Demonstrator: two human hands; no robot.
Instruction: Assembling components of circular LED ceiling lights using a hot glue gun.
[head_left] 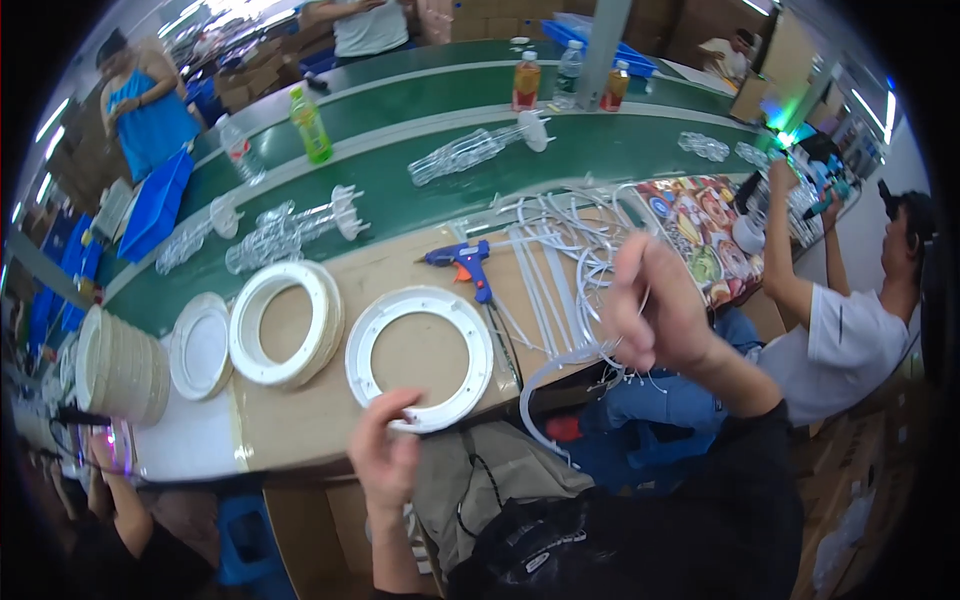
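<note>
My left hand (pixel 385 455) is at the near rim of a white plastic ring (pixel 362 345), thumb and forefinger apart with nothing visible between them. Whether it touches the ring I cannot tell. My right hand (pixel 655 310) is raised over the right part of the bench, fingers curled. A flexible white strip (pixel 530 400) runs up to those fingers, which seem closed on it, and its other end curves down past the bench edge. Behind that hand lies a tangle of white strips (pixel 560 215), some laid straight. A blue glue gun (pixel 470 262) with an orange trigger rests between ring and strips.
More white rings (pixel 245 330) and a ring stack (pixel 140 365) stand left. Clear plastic parts (pixel 290 232) and bottles (pixel 310 125) line the green belt (pixel 380 190). A co-worker (pixel 840 350) works on the right; another's hands (pixel 115 465) show lower left.
</note>
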